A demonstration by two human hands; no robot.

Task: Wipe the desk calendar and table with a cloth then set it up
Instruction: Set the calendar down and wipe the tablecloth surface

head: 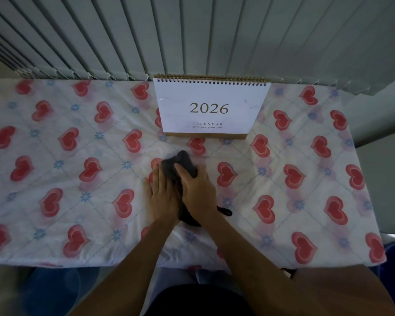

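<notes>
Both hands press on a dark grey cloth at the centre of the table: the left hand lies flat and open, fingers spread over the cloth's left edge, while the right hand curls over its top, fingers bent onto the fabric. Behind everything, at twelve o'clock, hang pale vertical blinds. A white tablecloth printed with red hearts and small blue flowers covers the table. At twelve o'clock from the hands, near the far edge, the desk calendar stands upright on its brown base, spiral-bound on top. Its cover reads "2026", then "CALENDAR", then "Embrace your life".
</notes>
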